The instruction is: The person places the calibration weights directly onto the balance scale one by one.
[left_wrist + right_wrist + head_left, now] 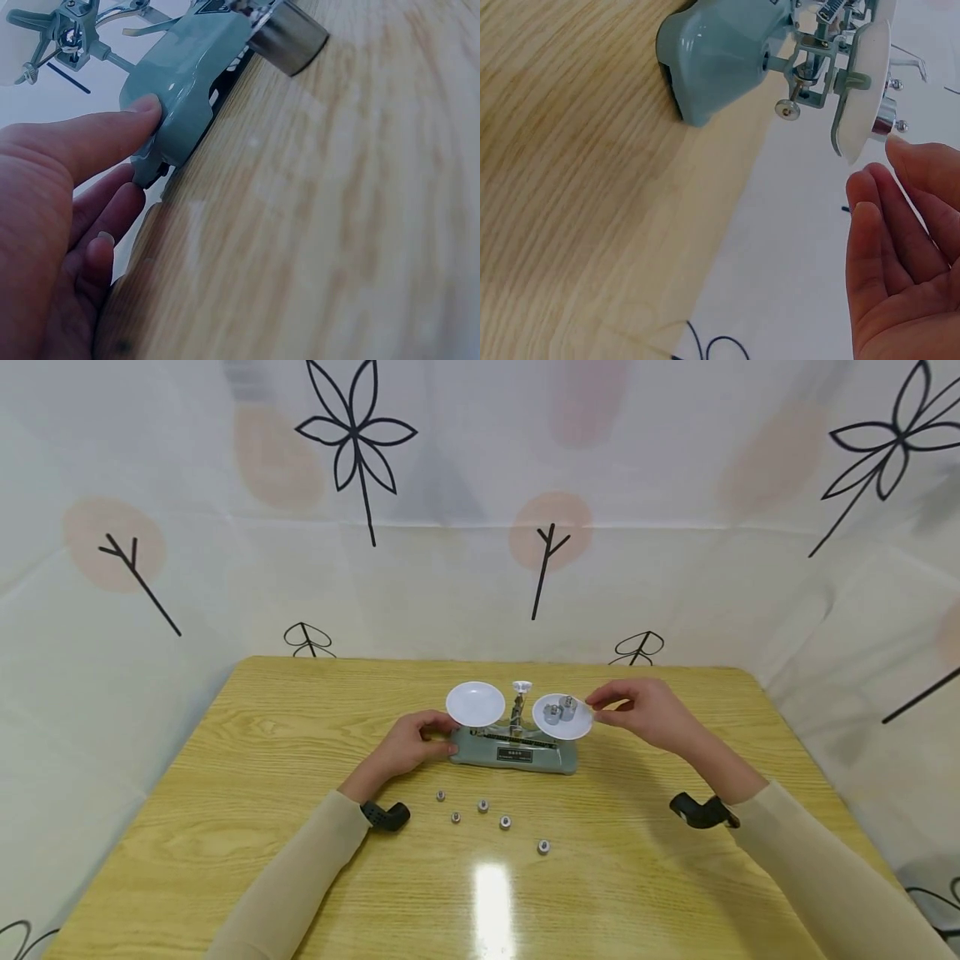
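A green-grey balance scale (513,758) stands on the wooden table, with a white pan on each side. My left hand (411,745) grips the left end of its base; in the left wrist view the thumb (112,139) lies on the casing and fingertips touch its lower corner. The left pan (476,703) is bare. On the right pan (576,728) stand two metal weights (567,707), side by side. Beside that pan's outer rim is my right hand (641,710), fingers loosely bent and holding nothing. In the right wrist view its thumb tip (897,144) is close to a weight (885,118).
Several small metal weights (483,807) lie scattered on the table (300,727) in front of the scale. A white cloth (450,585) with plant drawings hangs behind the table and along its sides. Each wrist wears a black camera band (701,811).
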`<move>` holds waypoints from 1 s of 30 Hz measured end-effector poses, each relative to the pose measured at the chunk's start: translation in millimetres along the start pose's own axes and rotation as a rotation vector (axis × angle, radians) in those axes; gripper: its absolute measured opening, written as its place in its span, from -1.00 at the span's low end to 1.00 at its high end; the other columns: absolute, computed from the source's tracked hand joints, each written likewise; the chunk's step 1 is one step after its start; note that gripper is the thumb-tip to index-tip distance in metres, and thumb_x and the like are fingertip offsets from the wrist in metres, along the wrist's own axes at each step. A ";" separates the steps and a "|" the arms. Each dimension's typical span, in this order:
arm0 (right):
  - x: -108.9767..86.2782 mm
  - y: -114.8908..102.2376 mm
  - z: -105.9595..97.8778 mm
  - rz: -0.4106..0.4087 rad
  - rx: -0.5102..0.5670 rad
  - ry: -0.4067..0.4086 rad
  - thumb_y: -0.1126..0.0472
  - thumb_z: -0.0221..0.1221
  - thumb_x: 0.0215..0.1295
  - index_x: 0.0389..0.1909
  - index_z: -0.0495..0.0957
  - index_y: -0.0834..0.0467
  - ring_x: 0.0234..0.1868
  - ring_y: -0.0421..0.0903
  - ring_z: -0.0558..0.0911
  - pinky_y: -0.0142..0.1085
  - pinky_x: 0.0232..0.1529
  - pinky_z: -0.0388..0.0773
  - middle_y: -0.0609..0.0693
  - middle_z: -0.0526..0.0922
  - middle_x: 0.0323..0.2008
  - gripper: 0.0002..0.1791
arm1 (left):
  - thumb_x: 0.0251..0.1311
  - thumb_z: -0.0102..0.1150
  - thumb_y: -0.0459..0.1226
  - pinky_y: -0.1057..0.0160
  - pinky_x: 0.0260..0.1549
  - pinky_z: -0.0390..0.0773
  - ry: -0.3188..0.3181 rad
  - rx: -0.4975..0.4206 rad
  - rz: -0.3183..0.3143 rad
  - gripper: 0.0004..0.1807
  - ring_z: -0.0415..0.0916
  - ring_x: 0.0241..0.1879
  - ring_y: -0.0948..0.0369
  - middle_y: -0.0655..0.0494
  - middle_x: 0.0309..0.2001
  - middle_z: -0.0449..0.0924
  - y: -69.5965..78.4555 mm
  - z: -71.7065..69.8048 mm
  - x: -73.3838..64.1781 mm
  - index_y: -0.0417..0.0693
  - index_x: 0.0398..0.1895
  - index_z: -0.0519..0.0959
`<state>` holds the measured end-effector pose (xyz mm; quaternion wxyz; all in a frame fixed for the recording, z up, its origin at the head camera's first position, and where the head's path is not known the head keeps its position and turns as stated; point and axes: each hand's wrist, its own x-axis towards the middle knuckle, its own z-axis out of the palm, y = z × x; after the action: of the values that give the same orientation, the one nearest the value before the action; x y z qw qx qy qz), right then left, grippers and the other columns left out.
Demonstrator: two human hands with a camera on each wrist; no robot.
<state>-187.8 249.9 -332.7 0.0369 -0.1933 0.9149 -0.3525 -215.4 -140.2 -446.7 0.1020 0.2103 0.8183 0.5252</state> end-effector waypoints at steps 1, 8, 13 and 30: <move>-2.2 0.6 -0.2 0.002 0.003 0.003 0.31 0.33 0.28 -0.06 0.70 0.20 -0.10 0.02 0.67 -0.27 -0.16 0.62 0.07 0.70 -0.09 -0.78 | 0.10 0.47 -0.28 0.10 -0.04 0.51 0.000 0.003 -0.001 -0.62 0.53 0.02 0.14 0.11 -0.03 0.64 0.2 0.0 0.0 -0.06 0.02 0.66; -17.3 2.4 0.2 0.030 0.026 0.008 0.26 0.32 0.30 -0.04 0.69 0.19 -0.12 0.02 0.69 -0.33 -0.18 0.62 0.10 0.70 -0.07 -0.77 | 0.10 0.47 -0.27 0.09 -0.04 0.49 -0.002 0.015 0.006 -0.62 0.53 0.01 0.15 0.13 -0.04 0.64 1.2 -0.3 0.5 -0.04 0.02 0.67; -25.8 4.9 5.7 0.063 0.039 0.016 0.26 0.32 0.31 -0.05 0.68 0.16 -0.19 -0.01 0.72 -0.32 -0.21 0.63 0.09 0.70 -0.09 -0.78 | 0.10 0.46 -0.28 0.09 -0.03 0.49 -0.002 0.010 0.006 -0.63 0.53 0.01 0.14 0.12 -0.05 0.64 0.4 -0.5 0.7 -0.05 0.02 0.67; -43.9 10.6 27.3 0.068 0.110 0.028 0.29 0.33 0.29 -0.10 0.69 0.23 -0.17 -0.08 0.67 -0.35 -0.21 0.61 0.12 0.71 -0.13 -0.81 | 0.12 0.46 -0.26 0.10 -0.04 0.50 -0.014 0.003 0.009 -0.62 0.53 0.01 0.14 0.12 -0.04 0.65 -1.6 -1.5 1.1 -0.04 0.03 0.66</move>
<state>-145.2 256.5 -363.2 0.0465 -0.1550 0.9005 -0.4037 -217.4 -141.5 -447.4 0.1050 0.2175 0.8175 0.5229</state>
